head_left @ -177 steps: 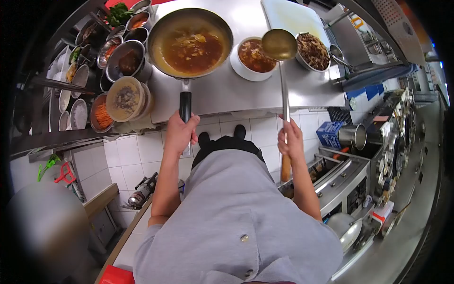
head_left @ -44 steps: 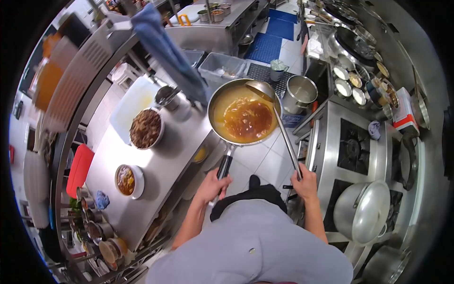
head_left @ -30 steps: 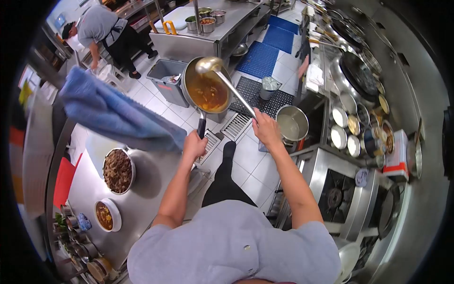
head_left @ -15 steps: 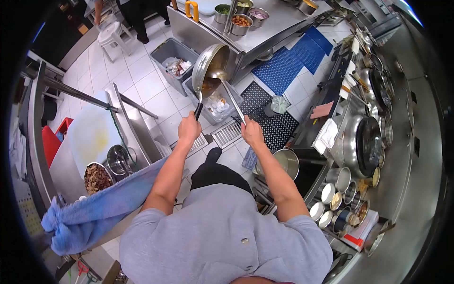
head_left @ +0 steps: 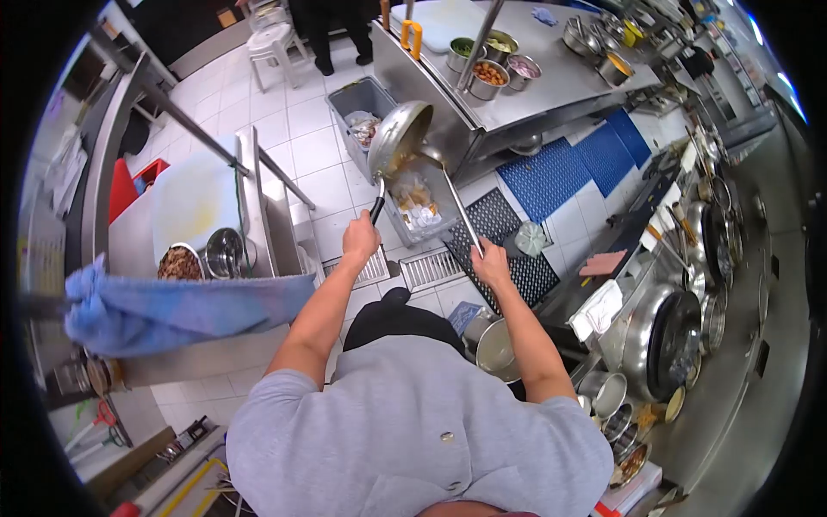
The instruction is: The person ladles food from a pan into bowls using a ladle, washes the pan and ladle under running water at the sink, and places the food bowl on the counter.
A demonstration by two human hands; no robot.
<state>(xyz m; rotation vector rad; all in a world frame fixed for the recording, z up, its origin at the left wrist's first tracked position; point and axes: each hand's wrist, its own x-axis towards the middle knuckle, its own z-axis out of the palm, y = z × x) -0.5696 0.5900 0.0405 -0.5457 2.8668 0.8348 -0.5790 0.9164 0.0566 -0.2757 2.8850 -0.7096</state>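
My left hand (head_left: 361,239) is closed round the black handle of a metal wok (head_left: 392,138). The wok is tipped steeply over a grey plastic bin (head_left: 441,227), with brownish liquid at its lower lip. In the bin lie crumpled white and clear scraps. A long-handled metal ladle (head_left: 459,203) is gripped near its end by my right hand (head_left: 491,264). Its bowl is at the right side of the wok's mouth; whether the two touch I cannot tell.
Behind stands another grey bin (head_left: 341,109) with waste. A steel counter (head_left: 551,77) bears several food tubs. At left are a cutting board (head_left: 191,202) and a blue towel (head_left: 189,314). The stove side holds a lidded wok (head_left: 659,340). Someone in dark trousers (head_left: 332,34) stands at the back.
The wok has tipped further, its brown contents now at the lower lip. The ladle's bowl has moved from inside the wok toward its right edge. The whole view has shifted.
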